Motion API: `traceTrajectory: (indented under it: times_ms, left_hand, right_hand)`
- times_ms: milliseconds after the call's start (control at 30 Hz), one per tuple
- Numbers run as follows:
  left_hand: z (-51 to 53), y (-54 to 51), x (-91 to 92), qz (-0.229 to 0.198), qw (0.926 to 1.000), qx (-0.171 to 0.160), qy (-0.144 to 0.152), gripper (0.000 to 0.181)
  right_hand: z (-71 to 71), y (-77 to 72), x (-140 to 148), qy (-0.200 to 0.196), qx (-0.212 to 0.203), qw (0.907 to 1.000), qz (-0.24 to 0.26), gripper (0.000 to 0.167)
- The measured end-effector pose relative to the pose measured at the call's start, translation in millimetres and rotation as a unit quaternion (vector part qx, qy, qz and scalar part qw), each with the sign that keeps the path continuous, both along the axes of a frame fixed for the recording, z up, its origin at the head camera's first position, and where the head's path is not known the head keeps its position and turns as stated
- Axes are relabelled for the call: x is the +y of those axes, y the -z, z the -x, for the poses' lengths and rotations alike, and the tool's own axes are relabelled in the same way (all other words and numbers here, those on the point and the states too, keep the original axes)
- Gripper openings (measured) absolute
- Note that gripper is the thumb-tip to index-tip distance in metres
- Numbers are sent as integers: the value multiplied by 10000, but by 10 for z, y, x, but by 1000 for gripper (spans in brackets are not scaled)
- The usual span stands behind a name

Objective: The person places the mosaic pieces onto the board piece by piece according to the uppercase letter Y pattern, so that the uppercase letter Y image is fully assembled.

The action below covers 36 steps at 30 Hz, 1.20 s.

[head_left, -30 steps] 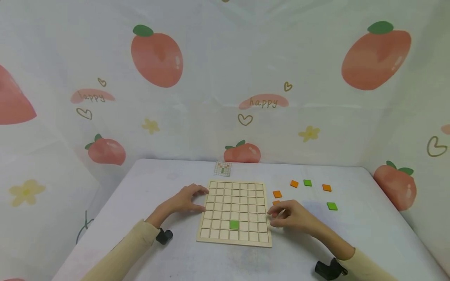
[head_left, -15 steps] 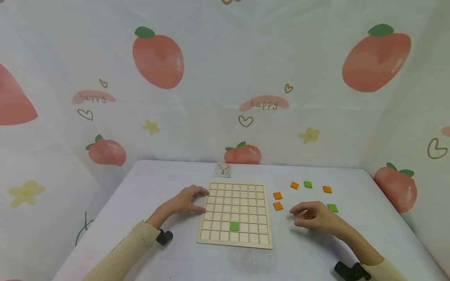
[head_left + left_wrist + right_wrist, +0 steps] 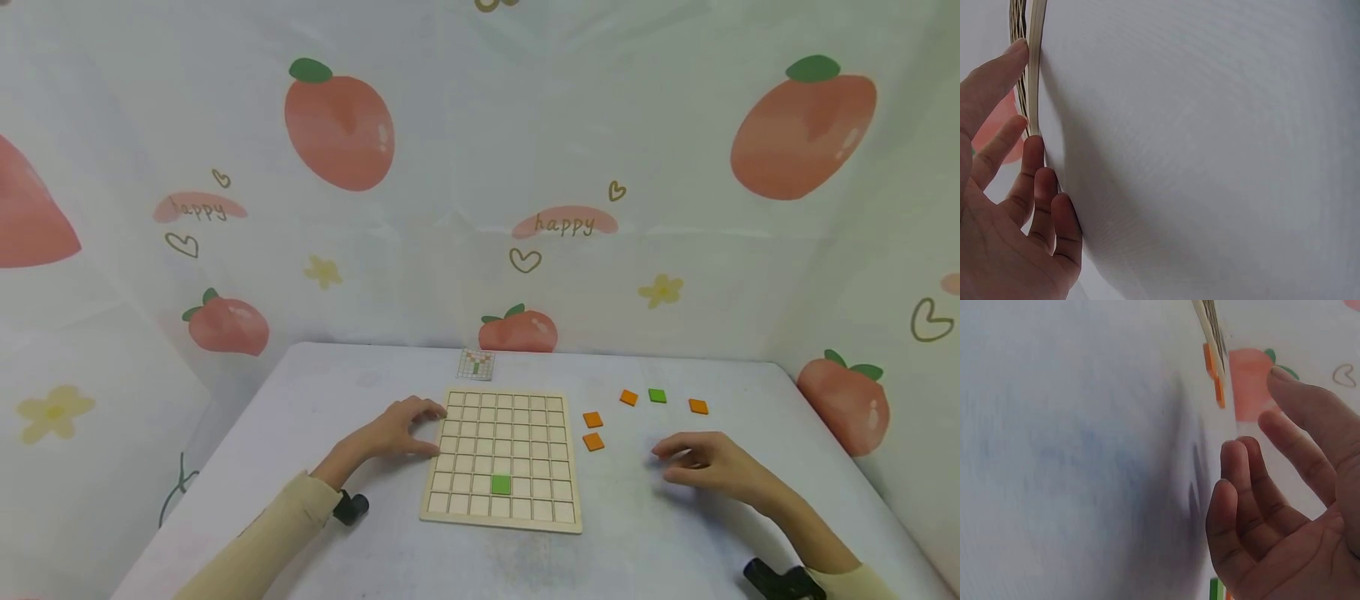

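A wooden grid board (image 3: 483,427) lies on the table, with one green square tile (image 3: 501,485) in a cell of its second row from the front. My left hand (image 3: 397,429) rests at the board's left edge, thumb and fingertips touching the rim (image 3: 1035,69). To the right of the board, my right hand (image 3: 708,467) hovers over the table, fingers loosely bent and apart, with nothing between them. Two orange tiles (image 3: 593,442) lie beside the board's right edge. Farther back are another orange tile (image 3: 628,397), a green tile (image 3: 657,396) and an orange tile (image 3: 698,407).
A small card (image 3: 476,364) printed with a coloured grid pattern lies behind the board, near the back edge of the white table (image 3: 360,375). A curtain (image 3: 450,167) with fruit prints hangs behind and at the sides. Each wrist wears a black camera (image 3: 350,507).
My right hand has moved right, away from the board, uncovering the nearer orange tile and now covering the spot where a green tile lay. The left hand stays at the board.
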<state>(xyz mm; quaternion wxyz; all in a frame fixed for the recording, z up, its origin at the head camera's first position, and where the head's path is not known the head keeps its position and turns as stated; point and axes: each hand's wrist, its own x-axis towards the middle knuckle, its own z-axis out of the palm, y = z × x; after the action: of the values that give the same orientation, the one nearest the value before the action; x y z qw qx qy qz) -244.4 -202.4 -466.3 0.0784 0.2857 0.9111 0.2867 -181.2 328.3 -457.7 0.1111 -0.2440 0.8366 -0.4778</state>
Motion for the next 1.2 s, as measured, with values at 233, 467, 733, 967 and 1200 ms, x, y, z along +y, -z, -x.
traceTrajectory:
  times_ms: [233,467,733,967,1200]
  left_hand:
    - [-20,3,-2,-28,10000,-24,-32,58]
    - [-20,5,0,-29,10000,-28,-7,58]
    - [-12,1,-3,-5,10000,17,33,58]
    - [-28,-23,10,-17,10000,-27,-4,57]
    - [-24,-18,9,36,10000,-52,-36,57]
  right_hand:
    - [16,-19,196,48,223,9997,-56,26]
    - [39,-66,367,211,308,9988,-302,27]
    - [84,-93,551,400,465,9970,-480,28]
    - [119,-97,657,615,436,9959,-505,30]
    - [171,-3,746,677,452,9954,-504,34]
